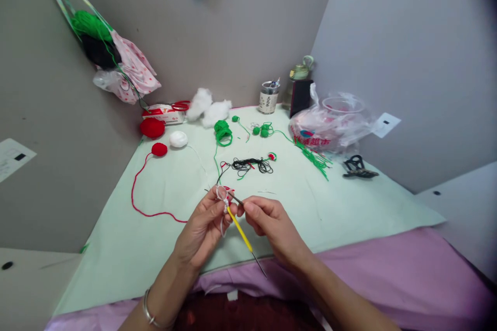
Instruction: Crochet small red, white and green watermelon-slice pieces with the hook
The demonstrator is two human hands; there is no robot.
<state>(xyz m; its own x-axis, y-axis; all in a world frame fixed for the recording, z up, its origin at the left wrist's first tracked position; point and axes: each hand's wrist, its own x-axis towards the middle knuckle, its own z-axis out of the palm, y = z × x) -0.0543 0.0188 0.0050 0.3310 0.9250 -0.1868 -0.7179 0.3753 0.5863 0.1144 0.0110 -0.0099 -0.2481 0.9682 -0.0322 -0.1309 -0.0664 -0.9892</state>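
My left hand point(204, 227) is closed on a small white and red yarn piece point(227, 200), with a loose white loop standing up at its top. My right hand point(267, 217) pinches a thin dark metal rod point(236, 198), whose tip reaches the white loop; its far end is hidden by my fingers. Between the hands a yellow-handled crochet hook point(240, 230) slants down, its upper end against the yarn piece and its metal end toward me. What keeps it up is partly hidden. Red yarn point(155, 214) trails from the left hand to a red ball point(159, 149).
A white yarn ball point(178, 139), a green yarn bundle point(222, 132) and tangled black yarn point(248, 165) lie beyond my hands. Red scissors point(180, 106) rest on a box at the back left. A plastic bag point(330, 126) and a black claw clip point(359, 168) are at right.
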